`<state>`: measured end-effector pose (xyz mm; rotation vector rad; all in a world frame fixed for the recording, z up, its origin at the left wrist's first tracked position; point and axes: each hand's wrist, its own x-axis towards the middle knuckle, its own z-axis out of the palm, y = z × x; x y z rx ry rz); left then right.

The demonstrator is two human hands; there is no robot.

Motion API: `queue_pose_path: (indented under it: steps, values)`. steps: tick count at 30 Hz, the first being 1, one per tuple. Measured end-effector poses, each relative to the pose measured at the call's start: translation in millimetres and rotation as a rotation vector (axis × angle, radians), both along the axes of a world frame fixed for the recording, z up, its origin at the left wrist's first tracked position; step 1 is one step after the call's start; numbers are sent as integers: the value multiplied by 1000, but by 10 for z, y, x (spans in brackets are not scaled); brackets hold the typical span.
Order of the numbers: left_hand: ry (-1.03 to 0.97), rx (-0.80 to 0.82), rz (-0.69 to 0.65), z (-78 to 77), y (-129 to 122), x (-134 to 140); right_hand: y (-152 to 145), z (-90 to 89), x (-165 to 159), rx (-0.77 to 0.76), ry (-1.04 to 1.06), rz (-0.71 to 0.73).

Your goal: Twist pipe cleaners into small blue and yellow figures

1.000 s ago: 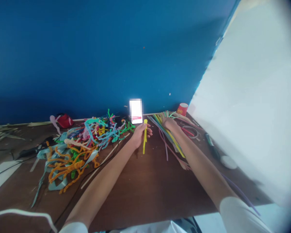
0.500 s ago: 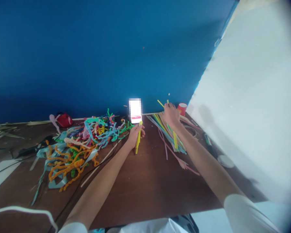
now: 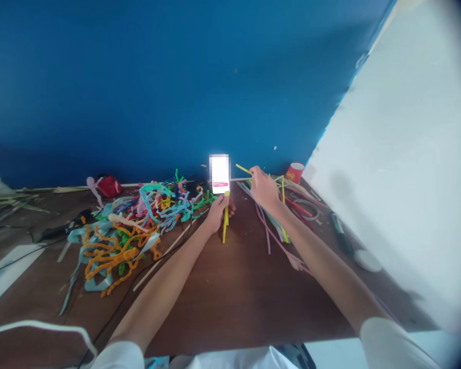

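Note:
My left hand (image 3: 217, 213) is closed around a short yellow bundle of pipe cleaners (image 3: 226, 225), held upright just in front of a bright phone screen (image 3: 219, 173). To the right, my right hand (image 3: 265, 188) pinches a yellow pipe cleaner (image 3: 243, 168) whose end sticks out to the left of the fingers. Beneath and behind that hand lies a spread of straight pipe cleaners (image 3: 269, 241) in pink, blue, green and yellow, partly covered by the hand and forearm.
Tangled colourful pipe cleaners (image 3: 119, 256) cover the table's left side, with a red pouch (image 3: 109, 185) behind them. A red cup (image 3: 294, 173), a dark green marker (image 3: 341, 233) and a white round object (image 3: 368, 260) line the right side. A black cable (image 3: 153, 264) crosses the table (image 3: 223, 302).
My right hand has shifted slightly left, carrying the yellow pipe cleaner away from the spread. My left hand keeps its hold on the bundle, and the view has turned slightly left.

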<state>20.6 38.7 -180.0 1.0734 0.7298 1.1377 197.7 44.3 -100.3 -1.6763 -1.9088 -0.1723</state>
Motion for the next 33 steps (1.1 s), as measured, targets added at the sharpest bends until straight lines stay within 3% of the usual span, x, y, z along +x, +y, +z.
queue_pose_path:
  steps: [5,11,15,19,22,26,33]
  values:
    - [8,0,-11,-12,63,-7,-229,-48,-253,7,-48,98]
    - [-39,-2,86,-55,72,-10,-322,-513,-460,-29,6,65]
    - [-24,5,102,-40,29,-7,-285,-714,-476,67,101,70]
    - [4,67,89,-50,32,-3,-241,-738,-465,149,248,106]
    - [-32,132,51,-73,50,-3,-217,-721,-451,124,344,142]
    - [-18,105,56,-90,78,-5,-199,-743,-431,113,431,141]
    - [-44,85,71,-137,130,-13,-175,-719,-441,-45,611,282]
